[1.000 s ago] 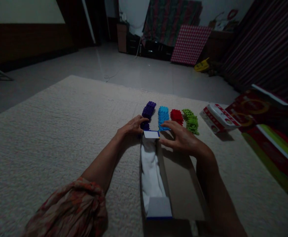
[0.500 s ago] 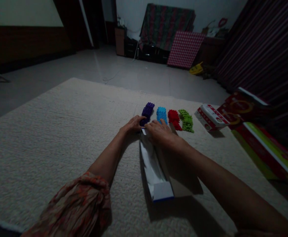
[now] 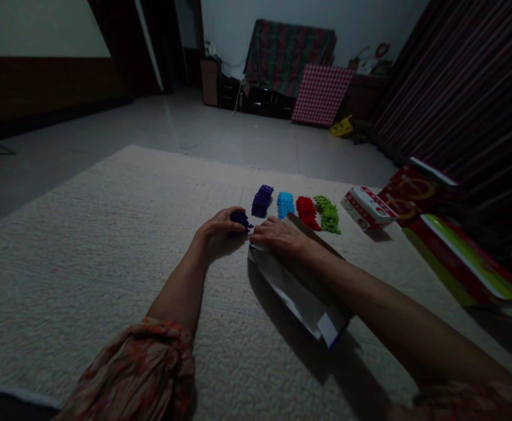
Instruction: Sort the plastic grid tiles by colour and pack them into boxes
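Observation:
My left hand (image 3: 221,227) has its thumb and fingers closed around a small stack of dark purple toothed plastic pieces (image 3: 239,219). Close beside it, my right hand (image 3: 279,235) grips the far end of a long open cardboard box (image 3: 297,295), its fingers curled over the edge. The box is tilted on the mat, with a pale inside and a short end flap showing. Beyond the hands lie rows of similar pieces: purple (image 3: 262,200), light blue (image 3: 285,204), red (image 3: 307,211) and green (image 3: 328,215). My right hand and the box partly cover the nearer ends.
A quilted cream mat (image 3: 107,234) covers the floor. To the right stand a white and red carton (image 3: 369,209), a dark red box (image 3: 418,187) and a large red and green box (image 3: 470,263). Dark curtains (image 3: 453,88) hang behind them.
My left hand has drawn some purple pieces left and toward me, away from the purple row. The box has tilted, and its near end has swung right in my right hand.

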### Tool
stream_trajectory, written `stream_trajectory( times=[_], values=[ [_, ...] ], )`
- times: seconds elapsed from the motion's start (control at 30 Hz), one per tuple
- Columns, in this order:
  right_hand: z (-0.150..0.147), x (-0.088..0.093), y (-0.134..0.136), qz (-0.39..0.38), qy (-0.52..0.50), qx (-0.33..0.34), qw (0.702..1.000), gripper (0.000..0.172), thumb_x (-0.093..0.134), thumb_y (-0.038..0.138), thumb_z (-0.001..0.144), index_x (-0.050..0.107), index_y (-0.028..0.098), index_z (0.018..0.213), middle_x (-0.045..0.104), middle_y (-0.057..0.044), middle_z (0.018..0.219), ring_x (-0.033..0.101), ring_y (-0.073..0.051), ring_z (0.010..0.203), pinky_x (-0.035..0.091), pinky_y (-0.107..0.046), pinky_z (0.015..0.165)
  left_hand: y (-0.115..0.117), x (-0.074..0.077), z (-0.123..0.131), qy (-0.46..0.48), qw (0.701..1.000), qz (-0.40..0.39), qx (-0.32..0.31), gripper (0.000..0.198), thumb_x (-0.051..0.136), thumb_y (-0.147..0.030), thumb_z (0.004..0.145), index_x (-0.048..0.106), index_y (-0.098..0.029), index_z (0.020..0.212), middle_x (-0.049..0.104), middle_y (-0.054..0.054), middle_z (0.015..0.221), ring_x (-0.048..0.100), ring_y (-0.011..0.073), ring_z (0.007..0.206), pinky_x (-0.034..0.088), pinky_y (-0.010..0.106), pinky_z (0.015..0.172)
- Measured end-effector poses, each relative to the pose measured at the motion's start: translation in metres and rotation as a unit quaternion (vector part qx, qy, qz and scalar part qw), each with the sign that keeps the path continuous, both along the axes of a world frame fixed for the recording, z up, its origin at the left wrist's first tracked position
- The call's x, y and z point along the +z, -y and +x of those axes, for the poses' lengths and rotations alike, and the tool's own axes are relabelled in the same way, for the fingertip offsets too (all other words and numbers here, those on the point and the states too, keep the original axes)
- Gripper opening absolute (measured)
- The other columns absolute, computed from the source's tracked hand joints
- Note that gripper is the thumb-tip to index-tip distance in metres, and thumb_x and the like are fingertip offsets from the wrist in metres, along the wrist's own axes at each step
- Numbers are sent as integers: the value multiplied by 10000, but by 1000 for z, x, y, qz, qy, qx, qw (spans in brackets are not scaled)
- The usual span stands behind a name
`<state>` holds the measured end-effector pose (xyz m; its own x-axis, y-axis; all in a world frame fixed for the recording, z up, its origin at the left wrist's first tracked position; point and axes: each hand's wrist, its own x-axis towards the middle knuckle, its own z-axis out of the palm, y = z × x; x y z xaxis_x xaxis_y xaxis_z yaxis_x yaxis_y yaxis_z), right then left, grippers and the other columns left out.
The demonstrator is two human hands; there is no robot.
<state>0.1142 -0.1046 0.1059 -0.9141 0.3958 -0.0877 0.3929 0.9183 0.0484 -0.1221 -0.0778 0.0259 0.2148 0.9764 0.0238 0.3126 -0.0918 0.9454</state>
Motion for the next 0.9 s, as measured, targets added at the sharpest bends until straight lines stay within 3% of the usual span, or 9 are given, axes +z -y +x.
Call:
stream_trajectory(
  times=[0.1, 0.2, 0.33, 0.43, 0.53, 0.7, 0.77, 0.9],
  values=[
    [-8, 4, 10, 37, -8, -4, 999, 332, 452, 96, 952, 635, 208, 1207, 673, -101, 1186, 575, -250, 1109, 352, -420, 1013, 6, 3, -6, -44, 999, -12, 22, 704, 802, -285, 610, 627, -160, 1280, 694, 100, 1156, 637, 261, 1032, 499, 397, 950],
    [-2, 3, 23, 65, -60, -102, 991, 517, 451, 82, 913, 482, 152, 1424, 536, -157, 1446, 459, -322, 1324, 312, -500, 1100, 14, 7, -10, -12, 999, -25, 33, 747, 804, -319, 621, 601, -142, 1318, 684, 118, 1164, 643, 256, 1023, 504, 387, 932],
    [15, -9, 47, 78, -101, -218, 968, 606, 443, 81, 895, 382, 83, 1498, 351, -203, 1595, 290, -390, 1469, 263, -566, 1163, 30, 28, -3, 100, 995, -14, 15, 805, 800, -326, 645, 541, -157, 1388, 687, 114, 1113, 662, 218, 898, 535, 363, 824],
    [27, -16, 70, 78, -122, -294, 945, 611, 415, 58, 891, 371, 70, 1500, 330, -235, 1598, 264, -398, 1488, 251, -607, 1168, 46, 53, 17, 143, 988, -4, -51, 840, 837, -299, 617, 538, -164, 1391, 698, 99, 1036, 664, 202, 834, 544, 355, 794],
    [41, -18, 90, 80, -127, -344, 927, 629, 508, 94, 857, 389, 13, 1469, 322, -287, 1583, 257, -438, 1481, 244, -631, 1166, 61, 70, 47, 158, 978, -5, -136, 814, 868, -269, 591, 576, -175, 1346, 699, 96, 1080, 671, 226, 937, 534, 375, 885],
    [74, -28, 103, 70, -130, -366, 919, 728, 645, 148, 762, 421, 17, 1442, 303, -285, 1592, 263, -471, 1466, 296, -635, 1145, 69, 63, 84, 133, 967, 47, -211, 729, 882, -297, 591, 638, -186, 1268, 685, 98, 1164, 658, 251, 1022, 510, 398, 957],
    [88, -39, 100, 30, -143, -342, 928, 708, 606, 120, 761, 428, 30, 1440, 332, -281, 1579, 291, -424, 1472, 335, -587, 1149, 70, 56, 88, 105, 968, 54, -220, 713, 877, -303, 593, 647, -183, 1256, 687, 99, 1175, 654, 259, 1040, 500, 409, 974],
    [101, -59, 89, -91, -179, -294, 934, 660, 485, 78, 798, 447, 131, 1456, 498, -201, 1496, 479, -298, 1386, 409, -490, 1131, 76, 52, 81, 6, 976, 51, -212, 695, 849, -301, 609, 646, -184, 1263, 682, 107, 1220, 637, 289, 1104, 487, 443, 997]
  ],
)
